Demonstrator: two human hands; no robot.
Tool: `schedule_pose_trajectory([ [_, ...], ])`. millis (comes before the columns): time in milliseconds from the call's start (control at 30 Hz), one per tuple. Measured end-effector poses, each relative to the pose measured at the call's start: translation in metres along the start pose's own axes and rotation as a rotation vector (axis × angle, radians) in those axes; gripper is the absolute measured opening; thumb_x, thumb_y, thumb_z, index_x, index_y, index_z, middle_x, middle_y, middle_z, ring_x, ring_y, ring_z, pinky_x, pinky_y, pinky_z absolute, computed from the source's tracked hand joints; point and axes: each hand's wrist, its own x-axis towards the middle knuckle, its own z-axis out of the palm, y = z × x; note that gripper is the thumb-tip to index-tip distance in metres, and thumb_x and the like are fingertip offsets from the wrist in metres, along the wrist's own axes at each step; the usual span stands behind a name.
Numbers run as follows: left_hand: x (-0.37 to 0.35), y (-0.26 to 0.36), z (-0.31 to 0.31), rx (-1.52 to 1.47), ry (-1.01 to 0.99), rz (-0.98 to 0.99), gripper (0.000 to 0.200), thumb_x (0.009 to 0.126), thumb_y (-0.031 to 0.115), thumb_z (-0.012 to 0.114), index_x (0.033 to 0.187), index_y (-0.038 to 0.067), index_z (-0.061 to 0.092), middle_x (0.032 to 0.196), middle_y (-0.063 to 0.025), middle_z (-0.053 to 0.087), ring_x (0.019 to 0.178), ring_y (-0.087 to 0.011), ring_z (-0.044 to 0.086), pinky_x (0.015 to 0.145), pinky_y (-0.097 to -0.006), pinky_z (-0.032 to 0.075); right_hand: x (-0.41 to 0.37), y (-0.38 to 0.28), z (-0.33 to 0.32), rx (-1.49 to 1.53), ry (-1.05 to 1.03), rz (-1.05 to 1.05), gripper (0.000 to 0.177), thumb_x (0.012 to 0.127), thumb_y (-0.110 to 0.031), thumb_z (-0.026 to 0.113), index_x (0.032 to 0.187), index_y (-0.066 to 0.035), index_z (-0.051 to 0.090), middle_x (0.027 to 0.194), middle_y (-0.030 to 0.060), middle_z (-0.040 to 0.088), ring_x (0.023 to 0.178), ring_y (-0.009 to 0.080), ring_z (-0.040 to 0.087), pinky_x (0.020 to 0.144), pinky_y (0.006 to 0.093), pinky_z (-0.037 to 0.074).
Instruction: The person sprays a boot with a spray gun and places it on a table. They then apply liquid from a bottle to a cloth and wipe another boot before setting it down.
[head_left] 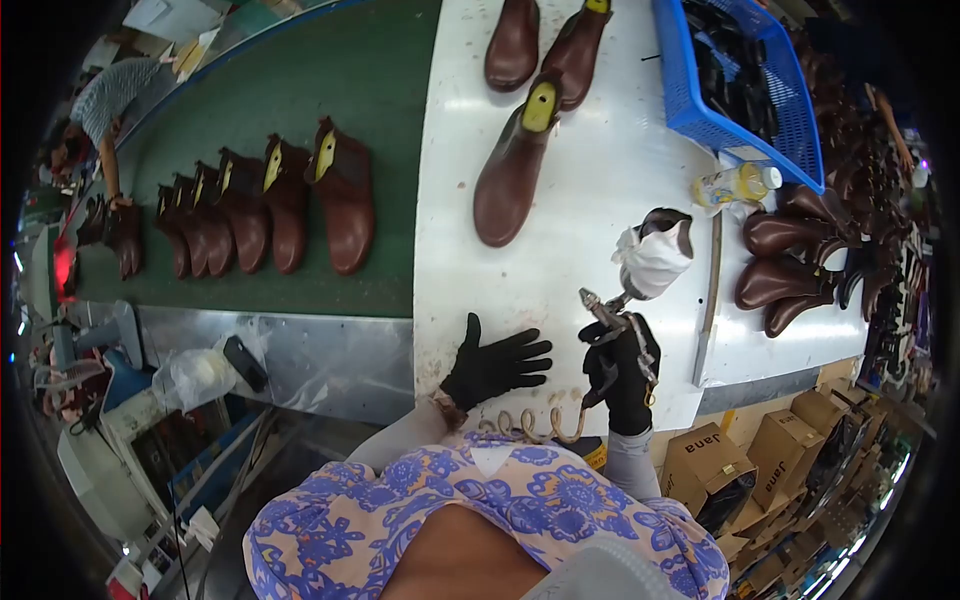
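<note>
Green work surface (300, 90) fills the left of the room, edged below by a metal ledge (330, 360). Far left, a co-worker in a checked top leans over it, their hand (120, 202) at some brown boots (123, 240). Next, 6 more brown boots (345, 230) stand in a row, toes toward the wearer, yellowish linings showing in several. White table (450, 300) adjoins on the right. Left hand (495, 362), in a black glove, holds nothing: fingers spread, over the near part of the white table; contact with the top cannot be told. Beyond it, well apart, 3 brown boots (505, 200) lie on the tabletop. Coiled hose (570, 440) runs between the hands at the near edge. Spray gun (610, 312) is in the right hand (625, 375), also black-gloved, fingers wrapped round it above the table; nozzle points left, white cloth (655, 262) around its cup. Below right, cardboard boxes (705, 460), 2 marked "Jana". Farther up, a blue basket (720, 130) of dark items; just beside it, a white-capped bottle (735, 186), then more brown footwear (775, 235) at the far right.
</note>
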Motion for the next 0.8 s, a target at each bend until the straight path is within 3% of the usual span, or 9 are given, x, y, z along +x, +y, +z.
schedule_pose_trajectory([
  [100, -0.029, 0.031, -0.072, 0.345, 0.236, 0.237, 0.069, 0.092, 0.057, 0.041, 0.130, 0.001, 0.046, 0.110, -0.0173, 0.061, 0.096, -0.0300, 0.061, 0.082, -0.0436, 0.049, -0.004, -0.004, 0.014, -0.054, 0.015, 0.002, 0.032, 0.093, -0.034, 0.052, 0.093, -0.002, 0.052, 0.077, 0.0115, 0.064, 0.042, 0.0079, 0.050, 0.034, 0.0201, 0.034],
  [200, -0.054, 0.100, -0.058, 0.794, 0.731, 1.156, 0.026, 0.089, 0.020, 0.060, 0.106, 0.000, 0.058, 0.087, -0.0058, 0.062, 0.072, -0.0168, 0.058, 0.062, -0.0321, 0.050, -0.008, -0.002, 0.015, -0.053, -0.099, 0.026, 0.028, 0.092, -0.027, 0.055, 0.099, 0.000, 0.053, 0.084, 0.0116, 0.066, 0.047, 0.0053, 0.052, 0.038, 0.0178, 0.037],
  [233, -0.060, 0.142, -0.038, 1.259, 1.170, 1.255, 0.037, 0.080, 0.022, 0.071, 0.106, -0.001, 0.058, 0.087, -0.0076, 0.061, 0.077, -0.0186, 0.057, 0.070, -0.0336, 0.049, -0.009, -0.002, 0.018, -0.060, -0.113, 0.026, 0.028, 0.092, -0.027, 0.055, 0.099, 0.000, 0.053, 0.084, 0.0116, 0.066, 0.047, 0.0053, 0.052, 0.038, 0.0178, 0.037],
  [300, -0.058, 0.185, 0.016, 1.437, 1.456, 1.542, 0.047, 0.074, 0.030, 0.077, 0.106, 0.001, 0.059, 0.090, -0.0117, 0.061, 0.090, -0.0180, 0.055, 0.081, -0.0352, 0.047, -0.012, -0.002, 0.026, -0.070, -0.154, 0.024, 0.025, 0.092, -0.024, 0.055, 0.099, 0.000, 0.053, 0.084, 0.0114, 0.066, 0.047, 0.0050, 0.052, 0.039, 0.0176, 0.038],
  [367, -0.043, 0.221, 0.041, 1.533, 1.344, 1.794, 0.058, 0.070, 0.037, 0.078, 0.112, 0.002, 0.058, 0.101, -0.0157, 0.061, 0.104, -0.0170, 0.054, 0.091, -0.0356, 0.043, -0.015, -0.006, 0.031, -0.120, -0.187, 0.030, 0.024, 0.092, -0.023, 0.054, 0.099, 0.000, 0.053, 0.084, 0.0116, 0.066, 0.047, 0.0047, 0.052, 0.039, 0.0175, 0.038],
  [533, -0.025, 0.290, 0.041, 1.625, 1.330, 1.072, 0.072, 0.071, 0.037, 0.074, 0.129, 0.005, 0.047, 0.123, -0.0169, 0.054, 0.118, -0.0256, 0.050, 0.101, -0.0318, 0.036, -0.029, -0.009, 0.040, -0.160, -0.239, 0.036, 0.023, 0.092, -0.021, 0.053, 0.099, 0.000, 0.052, 0.084, 0.0119, 0.066, 0.048, 0.0048, 0.051, 0.039, 0.0185, 0.038],
  [667, -0.041, 0.305, 0.005, 1.510, 0.920, 1.375, 0.061, 0.077, 0.034, 0.070, 0.125, 0.004, 0.050, 0.119, -0.0123, 0.057, 0.111, -0.0221, 0.053, 0.098, -0.0294, 0.038, -0.041, -0.009, 0.046, -0.195, -0.304, -0.012, 0.023, 0.091, -0.022, 0.053, 0.098, 0.000, 0.053, 0.083, 0.0113, 0.066, 0.047, 0.0052, 0.052, 0.039, 0.0186, 0.038],
  [767, -0.093, 0.268, -0.012, 1.174, 0.908, 1.127, 0.050, 0.079, 0.032, 0.069, 0.116, -0.001, 0.057, 0.108, -0.0100, 0.063, 0.102, -0.0175, 0.059, 0.087, -0.0316, 0.046, -0.048, -0.012, 0.058, -0.257, -0.441, -0.025, 0.023, 0.091, -0.021, 0.053, 0.097, 0.001, 0.053, 0.081, 0.0113, 0.067, 0.046, 0.0052, 0.051, 0.039, 0.0187, 0.037],
  [800, -0.116, 0.231, 0.002, 0.987, 0.644, 1.159, 0.046, 0.082, 0.029, 0.065, 0.117, -0.001, 0.057, 0.109, -0.0083, 0.062, 0.101, -0.0172, 0.059, 0.088, -0.0311, 0.045, -0.052, -0.014, 0.064, -0.265, -0.461, -0.032, 0.022, 0.090, -0.020, 0.054, 0.097, 0.001, 0.054, 0.080, 0.0109, 0.067, 0.046, 0.0047, 0.051, 0.039, 0.0184, 0.037],
])
